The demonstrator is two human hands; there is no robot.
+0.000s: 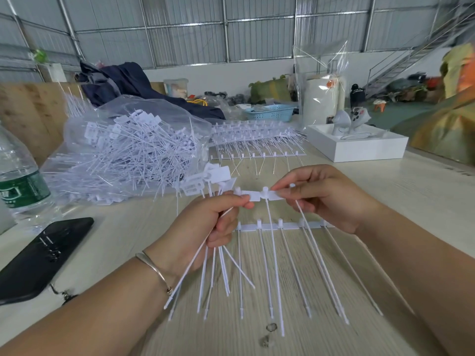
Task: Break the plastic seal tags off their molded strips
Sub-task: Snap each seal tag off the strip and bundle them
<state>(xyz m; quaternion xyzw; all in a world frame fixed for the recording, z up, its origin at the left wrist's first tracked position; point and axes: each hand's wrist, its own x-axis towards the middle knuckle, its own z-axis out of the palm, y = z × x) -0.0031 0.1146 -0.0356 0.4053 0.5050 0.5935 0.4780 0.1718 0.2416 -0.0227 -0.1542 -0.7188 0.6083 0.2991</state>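
Both hands are raised over a pale wood-grain surface (385,201), sharing one short white molded strip (259,195) held level between them. The left hand (205,227) pinches the strip's left end with thumb and forefinger, while its curled lower fingers grip a bundle of loose seal tags (213,273); the flat heads of those tags fan out above the knuckles and their thin tails hang down past the wrist, which wears a thin metal bangle (154,268). The right hand (326,199) pinches the strip's right end between thumb and fingertips. Tails from the held strip slant down toward the viewer.

Just below the held strip, lying on the surface between the two hands, is a second strip (267,226) with its tags attached, tails pointing toward the viewer. Left of the held strip and beyond it sits a clear plastic bag (133,140) heaped with separated tags. Beyond the held strip lies a stack of unbroken strips (257,134). Far left of it stand a water bottle (20,181) and a black phone (41,255). To its upper right rests a white box (359,147).
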